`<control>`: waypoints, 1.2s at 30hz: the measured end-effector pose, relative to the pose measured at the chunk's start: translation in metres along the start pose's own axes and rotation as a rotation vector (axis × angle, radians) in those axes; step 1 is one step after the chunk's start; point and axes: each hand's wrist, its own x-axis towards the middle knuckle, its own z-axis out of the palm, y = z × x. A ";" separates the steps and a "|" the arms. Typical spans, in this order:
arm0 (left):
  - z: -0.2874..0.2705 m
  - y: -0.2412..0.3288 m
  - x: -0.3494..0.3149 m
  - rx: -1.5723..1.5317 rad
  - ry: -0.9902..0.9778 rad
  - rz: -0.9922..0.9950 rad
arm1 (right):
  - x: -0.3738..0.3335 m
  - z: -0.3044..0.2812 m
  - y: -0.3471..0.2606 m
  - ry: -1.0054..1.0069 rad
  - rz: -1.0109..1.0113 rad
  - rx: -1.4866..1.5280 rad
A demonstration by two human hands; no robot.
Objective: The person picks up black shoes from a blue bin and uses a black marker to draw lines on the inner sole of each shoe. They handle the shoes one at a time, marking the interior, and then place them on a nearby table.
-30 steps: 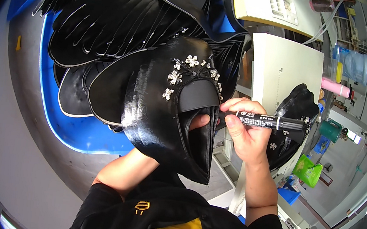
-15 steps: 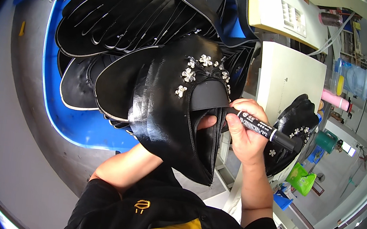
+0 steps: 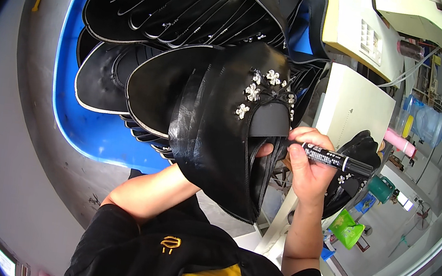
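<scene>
Grey flooring [image 3: 36, 66] curves round a blue tub [image 3: 81, 126] at nine o'clock. Near centre, a black leather-look piece [image 3: 209, 120] hides most of the left hand [image 3: 265, 150], entering from seven o'clock; its grip I cannot tell. Entering from five, the right hand [image 3: 313, 177], wrist upright, pinches a black marker [image 3: 334, 160] against the opening. Short, light strokes on a braced edge should best spare the silvery flowers [image 3: 252, 92] at one o'clock.
</scene>
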 end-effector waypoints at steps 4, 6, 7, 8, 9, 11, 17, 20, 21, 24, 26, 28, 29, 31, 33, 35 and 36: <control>0.006 0.014 -0.002 -0.144 0.034 -0.034 | -0.001 0.002 0.000 0.031 0.035 0.018; 0.005 0.015 -0.002 -0.090 0.031 -0.025 | -0.003 0.002 0.001 0.041 0.025 0.035; 0.004 0.014 -0.001 -0.076 0.028 -0.028 | -0.005 -0.001 0.001 -0.005 0.047 0.041; 0.004 0.014 -0.001 -0.069 0.025 -0.025 | -0.006 -0.004 0.000 -0.042 0.044 0.048; 0.004 0.014 -0.001 -0.056 0.024 -0.022 | -0.007 -0.006 -0.002 -0.078 0.043 0.055; 0.004 0.012 -0.001 -0.041 0.019 -0.021 | -0.007 -0.006 -0.005 -0.098 0.048 0.048; 0.003 0.007 -0.001 -0.006 0.007 -0.013 | -0.010 0.002 -0.001 0.056 0.093 0.078; 0.001 0.003 0.001 0.013 0.010 -0.006 | -0.014 0.002 0.001 0.057 0.074 0.141; 0.001 0.002 0.000 0.017 0.009 -0.005 | -0.017 0.000 0.000 0.044 0.076 0.166; 0.000 0.000 0.000 0.036 0.007 -0.001 | -0.017 -0.003 0.001 0.002 0.034 0.107; 0.000 -0.002 0.000 0.046 0.002 0.001 | -0.016 -0.003 -0.001 0.018 0.055 0.020; 0.001 -0.003 0.000 0.055 0.001 0.005 | -0.013 0.000 0.003 0.048 0.016 0.073; 0.000 -0.003 0.000 0.063 0.002 0.009 | -0.014 0.001 0.003 0.042 0.022 0.085; 0.001 -0.003 0.000 0.077 0.007 0.021 | -0.016 -0.001 0.001 0.021 0.051 0.069; 0.000 -0.004 0.001 0.089 0.005 0.025 | -0.023 -0.001 0.001 -0.011 0.028 0.139; 0.002 -0.006 0.000 0.086 0.000 0.024 | -0.026 -0.003 -0.002 -0.049 0.001 0.120; -0.001 -0.012 0.002 0.080 0.000 0.007 | -0.027 -0.003 -0.002 -0.040 0.019 0.136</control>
